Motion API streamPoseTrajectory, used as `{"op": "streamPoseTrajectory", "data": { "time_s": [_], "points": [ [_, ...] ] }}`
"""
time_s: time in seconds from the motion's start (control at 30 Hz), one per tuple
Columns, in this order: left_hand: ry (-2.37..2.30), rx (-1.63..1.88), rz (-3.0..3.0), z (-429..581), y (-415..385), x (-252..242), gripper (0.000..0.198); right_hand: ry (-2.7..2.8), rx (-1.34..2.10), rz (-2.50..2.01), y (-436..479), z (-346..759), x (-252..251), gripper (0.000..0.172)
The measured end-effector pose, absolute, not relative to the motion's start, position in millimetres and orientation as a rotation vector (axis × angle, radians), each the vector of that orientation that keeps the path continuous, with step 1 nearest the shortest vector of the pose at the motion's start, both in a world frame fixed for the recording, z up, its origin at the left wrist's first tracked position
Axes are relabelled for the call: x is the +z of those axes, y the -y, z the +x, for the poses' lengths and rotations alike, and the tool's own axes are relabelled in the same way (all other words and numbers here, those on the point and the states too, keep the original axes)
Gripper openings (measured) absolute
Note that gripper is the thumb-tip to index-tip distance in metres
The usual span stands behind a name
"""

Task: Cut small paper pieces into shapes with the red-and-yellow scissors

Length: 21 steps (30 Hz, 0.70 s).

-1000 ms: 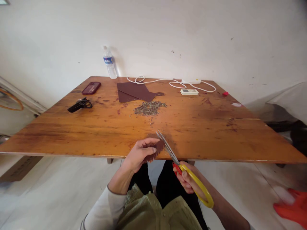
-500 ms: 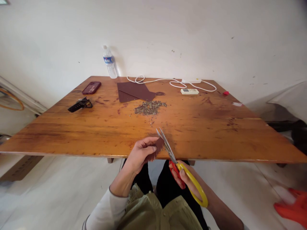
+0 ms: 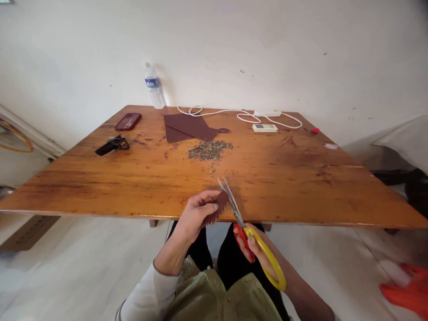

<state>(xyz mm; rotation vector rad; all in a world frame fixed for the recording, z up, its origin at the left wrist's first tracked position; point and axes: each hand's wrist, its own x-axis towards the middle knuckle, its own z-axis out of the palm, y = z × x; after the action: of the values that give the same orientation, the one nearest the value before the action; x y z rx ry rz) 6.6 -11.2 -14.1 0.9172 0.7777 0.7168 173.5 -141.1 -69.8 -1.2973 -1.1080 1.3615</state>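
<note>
Between thumb and fingers, my left hand (image 3: 197, 213) pinches a small dark-brown sheet piece (image 3: 217, 210) with a notched, fringed lower edge; its material may be sandpaper or card, I cannot tell. My right hand (image 3: 256, 245) is wrapped round the handles of scissors (image 3: 238, 212), one loop yellow and one red. The blades stand slightly apart and point away from me, at the right edge of the brown piece. Beyond the hands lies a heap of thin grey-brown clippings (image 3: 209, 150). Two larger brown sheets (image 3: 187, 127) overlap behind the heap.
On the wooden table (image 3: 284, 187) a phone (image 3: 128, 121) and a black hair clip-like item (image 3: 112, 145) lie at left. A water bottle (image 3: 154, 91) stands by the wall. At the back right are a white power strip (image 3: 267, 113) with its cord and a remote control (image 3: 265, 128).
The scissors and my right hand have shifted slightly left, and the handles sit a little closer together. My left hand keeps its grip on the brown piece.
</note>
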Motion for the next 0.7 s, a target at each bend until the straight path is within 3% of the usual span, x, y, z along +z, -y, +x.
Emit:
{"op": "streamPoseTrajectory", "data": {
  "time_s": [0.33,0.7],
  "points": [
    [-0.781,0.737,0.919,6.1,11.5,-14.0,0.031,0.769,1.593,-1.318,139.8,164.4,-67.1,0.081],
    [-0.812,0.783,0.88,7.5,12.2,-15.7,0.029,1.118,1.351,-1.253,138.0,167.4,-70.3,0.075]
  ]
}}
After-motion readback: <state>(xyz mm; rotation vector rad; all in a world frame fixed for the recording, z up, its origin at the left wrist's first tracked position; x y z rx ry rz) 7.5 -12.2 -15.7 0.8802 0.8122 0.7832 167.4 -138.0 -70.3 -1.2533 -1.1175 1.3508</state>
